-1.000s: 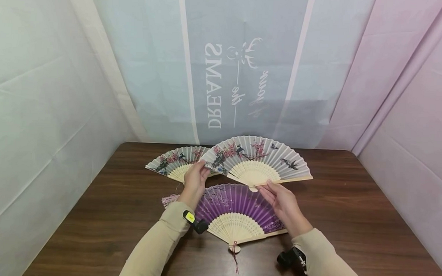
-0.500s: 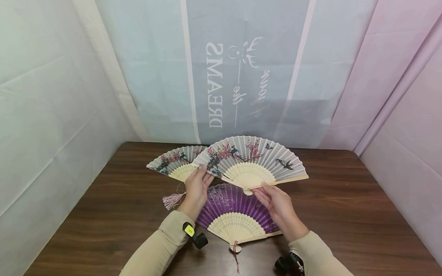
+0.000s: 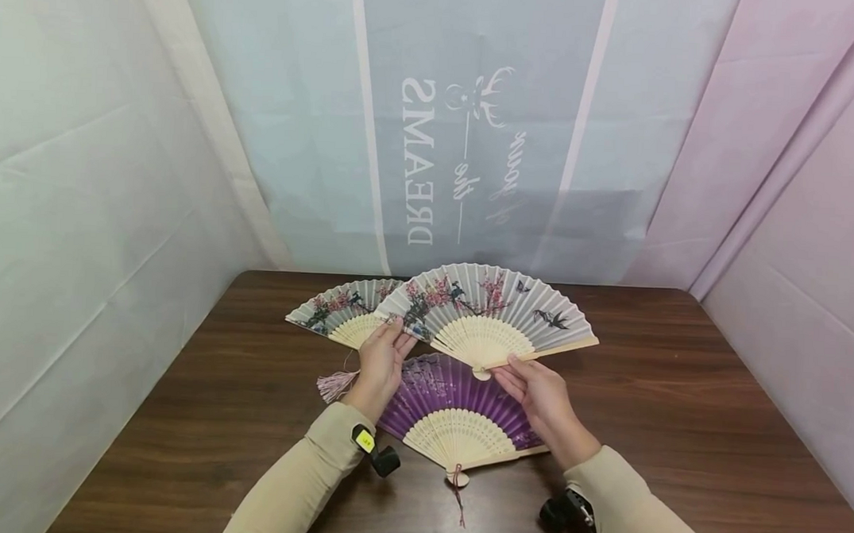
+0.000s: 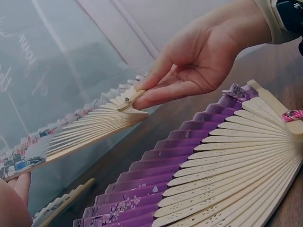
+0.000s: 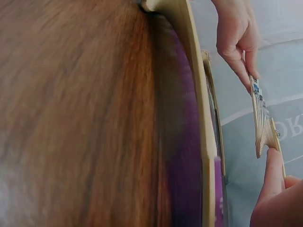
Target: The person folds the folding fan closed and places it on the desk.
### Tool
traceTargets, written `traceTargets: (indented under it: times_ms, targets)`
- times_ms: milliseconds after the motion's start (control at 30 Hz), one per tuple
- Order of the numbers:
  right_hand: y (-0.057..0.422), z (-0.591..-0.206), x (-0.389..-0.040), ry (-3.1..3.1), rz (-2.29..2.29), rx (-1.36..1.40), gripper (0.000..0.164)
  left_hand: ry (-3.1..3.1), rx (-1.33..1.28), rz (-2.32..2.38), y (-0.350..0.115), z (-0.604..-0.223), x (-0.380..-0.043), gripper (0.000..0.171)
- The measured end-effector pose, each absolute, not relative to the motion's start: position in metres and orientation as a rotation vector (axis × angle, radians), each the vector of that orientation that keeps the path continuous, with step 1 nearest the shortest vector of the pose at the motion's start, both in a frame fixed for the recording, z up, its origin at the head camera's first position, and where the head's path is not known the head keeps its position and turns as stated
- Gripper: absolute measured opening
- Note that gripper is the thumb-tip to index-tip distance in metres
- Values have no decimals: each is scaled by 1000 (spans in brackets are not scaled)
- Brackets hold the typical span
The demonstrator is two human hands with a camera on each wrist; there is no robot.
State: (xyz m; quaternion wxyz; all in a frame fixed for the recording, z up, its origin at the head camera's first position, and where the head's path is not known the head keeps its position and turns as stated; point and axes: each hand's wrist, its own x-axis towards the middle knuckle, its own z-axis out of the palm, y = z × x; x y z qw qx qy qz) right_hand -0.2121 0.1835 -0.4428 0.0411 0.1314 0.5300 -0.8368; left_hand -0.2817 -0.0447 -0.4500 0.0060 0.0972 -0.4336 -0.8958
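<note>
A spread white folding fan (image 3: 484, 317) with pink blossoms and birds is held up between my two hands. My left hand (image 3: 382, 368) pinches its left edge, thumb on the front. Near the pivot, my right hand (image 3: 545, 395) pinches the right guard stick between thumb and fingers, as the left wrist view also shows. Below lies a spread purple folding fan (image 3: 429, 390) with pale pierced ribs and a dark red cord (image 3: 458, 498), partly hidden by both hands. Behind my left hand a second white blossom fan (image 3: 339, 310) lies spread, overlapped by the held one.
A pink tassel (image 3: 336, 385) lies left of my left wrist. The dark wooden table (image 3: 677, 436) extends around the fans. A pale blue printed cloth (image 3: 468, 141) hangs behind it, with white cloth walls (image 3: 79, 204) at the sides.
The held white fan has shifted slightly left and down with both hands, then stayed nearly still. More of the pink tassel shows now. The purple fan stays in place.
</note>
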Motion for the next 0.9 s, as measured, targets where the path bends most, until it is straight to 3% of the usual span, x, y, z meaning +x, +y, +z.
traceTargets:
  times_ms: [267,900]
  targets:
    - [188,-444,-213,1652,-2508,391,11,-1362,329,-2840,-46,-449,-284,64]
    - [185,-446,-215,1653,-2482,382,10,-1430,347,-2785,-48,-448,-286,52]
